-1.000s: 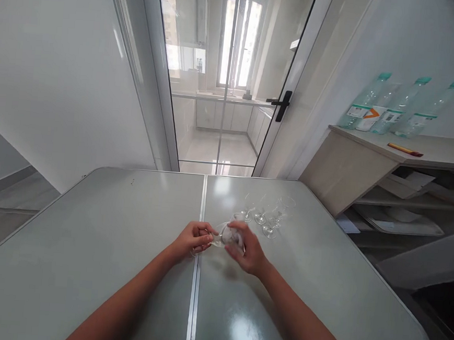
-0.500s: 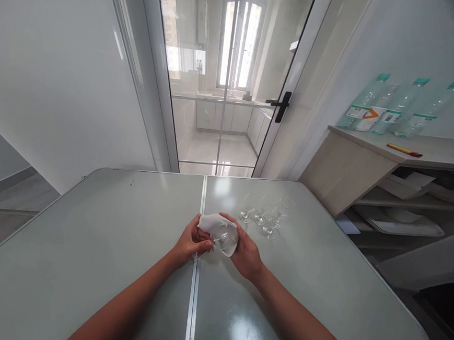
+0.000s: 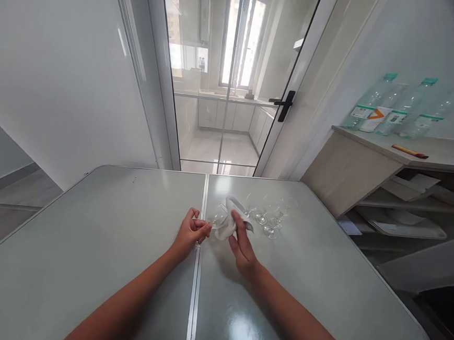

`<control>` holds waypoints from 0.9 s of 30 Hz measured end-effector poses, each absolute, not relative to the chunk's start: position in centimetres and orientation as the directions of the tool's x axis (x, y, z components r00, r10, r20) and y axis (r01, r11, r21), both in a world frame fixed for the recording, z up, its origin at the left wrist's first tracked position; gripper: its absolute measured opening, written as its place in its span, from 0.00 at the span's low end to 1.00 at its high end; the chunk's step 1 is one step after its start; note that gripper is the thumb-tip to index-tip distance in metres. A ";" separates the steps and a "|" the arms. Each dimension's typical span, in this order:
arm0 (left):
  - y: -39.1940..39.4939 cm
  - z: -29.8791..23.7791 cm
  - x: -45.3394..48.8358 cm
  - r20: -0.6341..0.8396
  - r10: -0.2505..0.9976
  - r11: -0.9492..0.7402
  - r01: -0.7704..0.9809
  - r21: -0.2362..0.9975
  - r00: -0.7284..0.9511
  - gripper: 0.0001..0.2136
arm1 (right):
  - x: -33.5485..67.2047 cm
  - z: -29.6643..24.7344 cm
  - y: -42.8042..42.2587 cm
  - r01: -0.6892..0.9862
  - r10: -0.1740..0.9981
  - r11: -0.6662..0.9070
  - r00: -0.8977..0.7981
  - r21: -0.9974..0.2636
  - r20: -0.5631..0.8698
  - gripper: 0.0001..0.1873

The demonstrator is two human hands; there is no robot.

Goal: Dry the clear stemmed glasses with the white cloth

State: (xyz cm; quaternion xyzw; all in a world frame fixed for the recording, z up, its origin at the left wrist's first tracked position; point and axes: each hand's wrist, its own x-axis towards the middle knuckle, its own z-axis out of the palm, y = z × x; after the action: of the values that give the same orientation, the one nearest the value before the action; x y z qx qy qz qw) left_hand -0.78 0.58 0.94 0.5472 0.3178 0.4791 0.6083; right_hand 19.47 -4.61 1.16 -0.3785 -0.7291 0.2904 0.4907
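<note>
Between the thumb and fingers of my left hand (image 3: 191,233) is the stem of a clear wine glass (image 3: 216,221), its bowl pointing right and its foot showing below the hand. My right hand (image 3: 243,250) grips a white cloth (image 3: 229,220) with thumb and fingers. The cloth lies against the bowl and hides much of it. Just beyond the right hand, several clear stemmed glasses (image 3: 270,231) stand together on the table.
The pale green table (image 3: 119,245) has a metal seam down its middle. A glass door with a black handle (image 3: 285,106) rises behind it. To the right, a wooden shelf unit (image 3: 353,164) carries several clear bottles (image 3: 396,118) with green caps and a yellow-red packet (image 3: 409,151).
My right hand has drawn the cloth from around the bowl toward its right side, and the cloth now stands up more. The left hand has shifted slightly and still holds the stem.
</note>
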 end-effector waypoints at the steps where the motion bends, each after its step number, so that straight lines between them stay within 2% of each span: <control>1: 0.6 0.9 -0.8 0.141 0.933 -0.077 -0.198 0.977 0.331 0.24 | 19.9 1.4 -4.4 0.363 0.785 0.616 -0.349 -0.699 0.512 0.33; 4: 0.4 1.0 -1.1 0.201 0.926 -0.205 -0.020 0.978 0.321 0.24 | 21.0 2.6 -3.7 0.531 0.669 0.743 -0.608 -0.407 0.428 0.36; 6: 0.1 0.9 -1.1 0.260 0.898 -0.313 0.100 0.944 0.356 0.24 | 21.5 3.4 -3.5 0.587 0.666 0.746 -0.641 -0.314 0.382 0.37; 7: -0.1 0.7 -1.2 0.283 0.879 -0.360 0.144 0.922 0.383 0.23 | 21.6 3.6 -3.5 0.606 0.679 0.733 -0.631 -0.308 0.375 0.36; 9: -0.4 0.3 -1.2 0.316 0.841 -0.435 0.201 0.878 0.439 0.22 | 21.6 3.9 -3.4 0.606 0.718 0.696 -0.584 -0.386 0.379 0.30; 12: -0.7 -0.5 -1.4 0.367 0.786 -0.529 0.234 0.816 0.498 0.21 | 21.5 4.1 -3.3 0.462 0.818 0.553 -0.462 -0.693 0.344 0.21; 14: -0.8 -0.8 -1.5 0.385 0.760 -0.561 0.232 0.795 0.523 0.20 | 21.4 4.2 -3.1 0.296 0.887 0.373 -0.391 -0.879 0.245 0.17; 16: -0.8 -0.8 -1.5 0.382 0.757 -0.554 0.211 0.805 0.530 0.21 | 21.3 4.2 -3.0 0.106 0.936 0.152 -0.336 -0.983 0.108 0.15; 19: -0.6 -0.2 -1.4 0.370 0.805 -0.477 0.133 0.869 0.464 0.22 | 20.5 3.9 -3.1 -0.213 0.957 -0.094 -0.288 -0.972 -0.030 0.19; 21: -0.4 0.3 -1.2 0.350 0.862 -0.402 0.072 0.913 0.368 0.21 | 19.5 3.3 -3.3 -0.354 0.962 -0.148 -0.269 -0.924 -0.051 0.20; 24: 0.0 0.9 -1.0 0.281 0.916 -0.298 0.016 0.954 0.288 0.20 | 17.9 2.3 -3.5 -0.395 0.970 -0.109 -0.245 -0.912 -0.009 0.24; 27: 0.0 0.8 -0.5 0.258 0.917 -0.276 0.018 0.961 0.304 0.27 | 16.7 1.6 -3.5 -0.316 0.979 0.043 -0.177 -0.948 0.103 0.26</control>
State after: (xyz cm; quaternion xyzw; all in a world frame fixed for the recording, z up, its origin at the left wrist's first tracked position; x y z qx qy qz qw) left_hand -0.52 0.03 0.77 0.6482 0.3605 0.4668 0.4816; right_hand 16.65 -3.47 1.58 -0.3460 -0.4792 0.5992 0.5400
